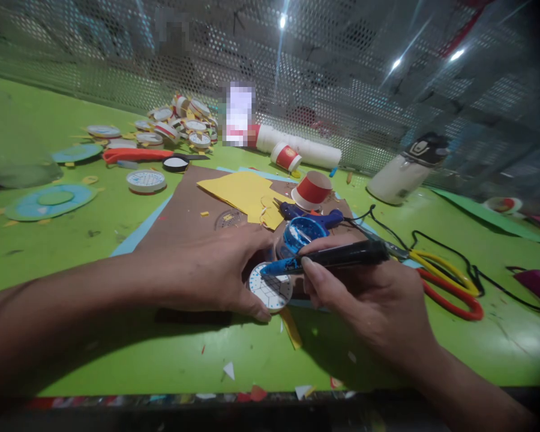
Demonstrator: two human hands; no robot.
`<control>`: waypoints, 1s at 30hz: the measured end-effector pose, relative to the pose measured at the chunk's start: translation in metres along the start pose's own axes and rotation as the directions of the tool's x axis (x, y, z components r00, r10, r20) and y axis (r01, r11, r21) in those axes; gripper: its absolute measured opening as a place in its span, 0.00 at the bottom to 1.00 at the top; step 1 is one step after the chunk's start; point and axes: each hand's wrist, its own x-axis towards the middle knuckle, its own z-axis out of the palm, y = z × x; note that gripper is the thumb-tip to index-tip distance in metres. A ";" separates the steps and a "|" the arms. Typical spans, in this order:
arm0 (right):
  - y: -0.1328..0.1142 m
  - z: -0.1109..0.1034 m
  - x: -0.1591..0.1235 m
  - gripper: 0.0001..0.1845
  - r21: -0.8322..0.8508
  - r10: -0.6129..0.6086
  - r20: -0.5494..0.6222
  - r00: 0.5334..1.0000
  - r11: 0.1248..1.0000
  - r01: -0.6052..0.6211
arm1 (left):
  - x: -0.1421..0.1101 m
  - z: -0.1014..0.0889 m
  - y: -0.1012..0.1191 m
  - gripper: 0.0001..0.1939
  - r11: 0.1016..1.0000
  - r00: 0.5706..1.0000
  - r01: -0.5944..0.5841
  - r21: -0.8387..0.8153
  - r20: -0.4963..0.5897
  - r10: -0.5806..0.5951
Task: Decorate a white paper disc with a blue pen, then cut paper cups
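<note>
My left hand (225,270) is closed round the side of a small white paper disc (272,295), likely a cut cup base, with black lines and blue dots on its top. In my right hand (364,300) is a black marker pen (348,255), its front end smeared with blue. The pen's tip is at the disc's upper left; whether it touches cannot be made out. Just behind the disc stands an open jar of blue paint (302,235). A yellow paper strip (291,329) sticks out below the disc.
Brown paper (162,231) lies under yellow paper (236,189). Scissors with yellow and red handles (454,300) are at right, beside a black cord. Behind stand a red-and-white paper cup (312,189) and a tilted bottle (405,168). Several finished discs (195,126) are piled at back left.
</note>
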 end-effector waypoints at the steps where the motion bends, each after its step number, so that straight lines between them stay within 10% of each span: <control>1: 0.001 0.000 0.000 0.05 -0.003 -0.002 0.001 1.000 1.000 0.002 | 0.000 0.000 0.000 0.21 1.000 1.000 0.008 0.002 0.000 -0.008; 30: 0.010 0.004 -0.005 0.04 0.083 0.031 -0.102 0.994 0.996 -0.022 | 0.001 -0.004 -0.004 0.17 0.988 0.994 -0.097 -0.117 0.042 0.102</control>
